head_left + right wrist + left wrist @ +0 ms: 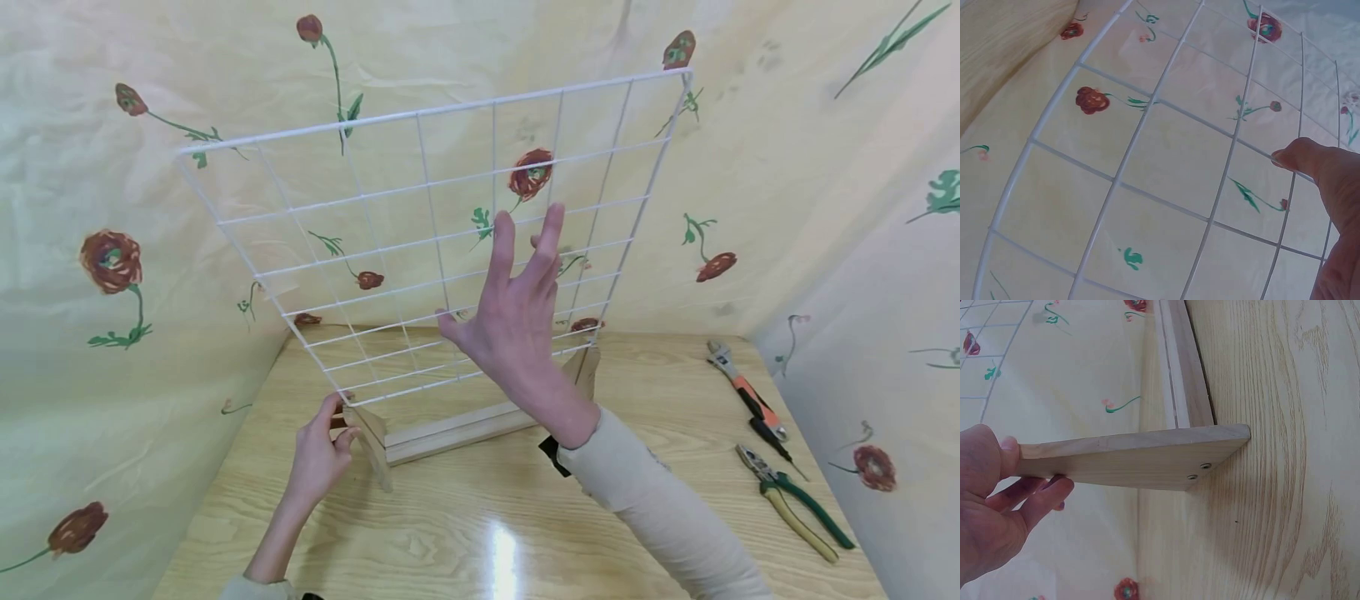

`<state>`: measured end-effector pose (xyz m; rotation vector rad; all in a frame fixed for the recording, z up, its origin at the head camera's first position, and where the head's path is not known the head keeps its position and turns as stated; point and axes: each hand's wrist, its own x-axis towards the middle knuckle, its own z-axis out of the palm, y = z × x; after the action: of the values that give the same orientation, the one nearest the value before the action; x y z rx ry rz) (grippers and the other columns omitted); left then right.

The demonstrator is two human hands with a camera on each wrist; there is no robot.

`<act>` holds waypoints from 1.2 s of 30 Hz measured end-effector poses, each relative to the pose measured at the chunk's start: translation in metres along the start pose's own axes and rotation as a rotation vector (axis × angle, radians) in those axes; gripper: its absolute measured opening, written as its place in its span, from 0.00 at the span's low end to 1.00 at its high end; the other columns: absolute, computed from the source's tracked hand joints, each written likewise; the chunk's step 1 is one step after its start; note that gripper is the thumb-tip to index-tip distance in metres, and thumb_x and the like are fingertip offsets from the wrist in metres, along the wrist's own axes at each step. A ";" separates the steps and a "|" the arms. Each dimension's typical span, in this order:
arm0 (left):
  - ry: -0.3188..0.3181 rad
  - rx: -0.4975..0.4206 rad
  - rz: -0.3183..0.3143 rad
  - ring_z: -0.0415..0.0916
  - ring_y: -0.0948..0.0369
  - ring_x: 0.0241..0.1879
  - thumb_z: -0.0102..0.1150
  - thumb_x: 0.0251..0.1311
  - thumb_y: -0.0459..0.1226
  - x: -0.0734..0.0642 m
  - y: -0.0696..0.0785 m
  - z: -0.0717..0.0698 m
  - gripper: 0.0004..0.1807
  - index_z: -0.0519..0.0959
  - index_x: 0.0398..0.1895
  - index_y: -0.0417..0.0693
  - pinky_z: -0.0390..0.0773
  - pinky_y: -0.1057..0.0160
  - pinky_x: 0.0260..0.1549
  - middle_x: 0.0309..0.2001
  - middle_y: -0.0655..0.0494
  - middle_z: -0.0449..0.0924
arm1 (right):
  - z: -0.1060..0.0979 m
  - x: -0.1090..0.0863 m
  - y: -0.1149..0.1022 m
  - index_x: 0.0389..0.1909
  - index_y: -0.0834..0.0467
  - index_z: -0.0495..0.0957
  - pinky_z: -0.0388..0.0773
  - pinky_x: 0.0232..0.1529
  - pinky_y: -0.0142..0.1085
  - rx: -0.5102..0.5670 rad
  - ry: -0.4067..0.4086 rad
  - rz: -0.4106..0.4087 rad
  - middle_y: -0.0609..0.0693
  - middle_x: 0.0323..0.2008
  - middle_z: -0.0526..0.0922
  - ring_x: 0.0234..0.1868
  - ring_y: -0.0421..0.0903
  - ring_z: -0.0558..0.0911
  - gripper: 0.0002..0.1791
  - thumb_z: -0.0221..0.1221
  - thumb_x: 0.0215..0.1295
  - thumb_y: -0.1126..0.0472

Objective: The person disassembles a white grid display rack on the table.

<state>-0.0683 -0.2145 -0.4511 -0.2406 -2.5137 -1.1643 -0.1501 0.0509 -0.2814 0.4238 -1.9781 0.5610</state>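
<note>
A white wire grid panel (417, 114) stands tilted back in a slotted wooden base (457, 431) on the table. My left hand (341, 421) pinches the base's left wooden foot (372, 442). In the left wrist view the thumb lies on one face of this foot (1141, 459) and the fingers on the other, and two screws show near its far end. My right hand (498, 267) is spread flat against the front of the grid, fingers straight. The thumb (1297, 156) touches a wire of the grid (1160, 103). The base's right foot (587, 371) is partly hidden behind my right wrist.
An orange-handled adjustable wrench (746, 392) and green-handled pliers (795, 500) lie at the right edge of the wooden table (525, 517). Yellow flowered cloth (112, 258) hangs close behind and on both sides.
</note>
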 end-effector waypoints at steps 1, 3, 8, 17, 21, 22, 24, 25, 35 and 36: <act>0.003 0.002 0.001 0.83 0.41 0.38 0.62 0.51 0.13 0.000 0.000 0.000 0.29 0.72 0.56 0.38 0.88 0.55 0.30 0.44 0.35 0.80 | -0.002 0.002 -0.001 0.72 0.58 0.45 0.78 0.47 0.55 -0.002 0.005 -0.003 0.76 0.70 0.39 0.58 0.69 0.66 0.72 0.82 0.29 0.44; 0.007 0.005 0.004 0.83 0.42 0.38 0.63 0.50 0.13 0.000 0.000 0.000 0.29 0.72 0.56 0.38 0.88 0.55 0.30 0.44 0.35 0.80 | -0.006 0.005 -0.002 0.72 0.57 0.45 0.78 0.47 0.55 -0.006 0.007 -0.003 0.75 0.70 0.39 0.58 0.69 0.66 0.72 0.82 0.29 0.44; -0.001 -0.003 -0.003 0.83 0.41 0.39 0.63 0.50 0.13 0.000 0.002 -0.001 0.30 0.72 0.57 0.38 0.88 0.55 0.32 0.44 0.36 0.80 | -0.015 0.008 -0.003 0.73 0.57 0.44 0.79 0.44 0.54 -0.005 -0.029 0.039 0.74 0.71 0.36 0.57 0.67 0.65 0.73 0.82 0.28 0.45; -0.026 0.012 0.012 0.81 0.38 0.42 0.64 0.50 0.13 -0.001 -0.003 0.000 0.32 0.69 0.59 0.36 0.88 0.52 0.33 0.47 0.34 0.79 | -0.031 -0.003 0.008 0.73 0.56 0.45 0.78 0.45 0.53 0.023 -0.115 0.137 0.71 0.73 0.32 0.61 0.65 0.61 0.73 0.83 0.28 0.47; -0.029 -0.003 0.031 0.81 0.36 0.43 0.65 0.48 0.13 0.000 -0.006 0.001 0.34 0.68 0.60 0.37 0.87 0.49 0.33 0.46 0.34 0.79 | -0.037 -0.012 0.019 0.73 0.55 0.45 0.80 0.40 0.52 0.023 -0.107 0.148 0.71 0.73 0.33 0.60 0.65 0.62 0.73 0.84 0.28 0.48; -0.028 -0.005 0.039 0.80 0.36 0.44 0.65 0.48 0.13 0.000 -0.007 0.002 0.34 0.68 0.60 0.36 0.87 0.48 0.34 0.46 0.34 0.79 | -0.039 -0.015 0.023 0.73 0.56 0.45 0.80 0.40 0.52 0.021 -0.102 0.145 0.72 0.73 0.33 0.59 0.66 0.63 0.73 0.84 0.28 0.49; -0.034 -0.039 0.052 0.79 0.35 0.46 0.64 0.47 0.11 0.000 -0.008 0.003 0.35 0.66 0.60 0.35 0.86 0.46 0.38 0.47 0.33 0.79 | -0.042 -0.021 0.030 0.73 0.56 0.44 0.81 0.40 0.53 0.023 -0.098 0.144 0.72 0.73 0.33 0.59 0.67 0.63 0.74 0.84 0.27 0.50; -0.041 -0.063 0.060 0.79 0.34 0.47 0.63 0.47 0.11 0.000 -0.009 0.003 0.36 0.65 0.60 0.35 0.84 0.45 0.41 0.48 0.32 0.79 | -0.043 -0.024 0.034 0.73 0.56 0.44 0.81 0.40 0.53 0.022 -0.099 0.145 0.72 0.72 0.33 0.59 0.67 0.63 0.74 0.85 0.26 0.51; -0.107 -0.275 0.099 0.72 0.30 0.56 0.55 0.46 0.06 -0.002 -0.018 0.009 0.41 0.59 0.63 0.37 0.70 0.42 0.55 0.55 0.30 0.75 | -0.057 -0.057 0.063 0.72 0.58 0.45 0.81 0.32 0.55 -0.011 -0.157 0.210 0.69 0.73 0.30 0.61 0.68 0.63 0.74 0.85 0.26 0.54; -0.108 -0.282 0.103 0.73 0.31 0.55 0.55 0.46 0.06 -0.003 -0.019 0.010 0.40 0.59 0.63 0.37 0.72 0.43 0.55 0.54 0.30 0.75 | -0.058 -0.060 0.066 0.72 0.58 0.45 0.81 0.32 0.55 -0.016 -0.159 0.212 0.69 0.73 0.30 0.60 0.68 0.63 0.73 0.85 0.26 0.54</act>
<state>-0.0741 -0.2190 -0.4715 -0.5121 -2.3867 -1.4970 -0.1153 0.1406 -0.3252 0.2564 -2.1945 0.6605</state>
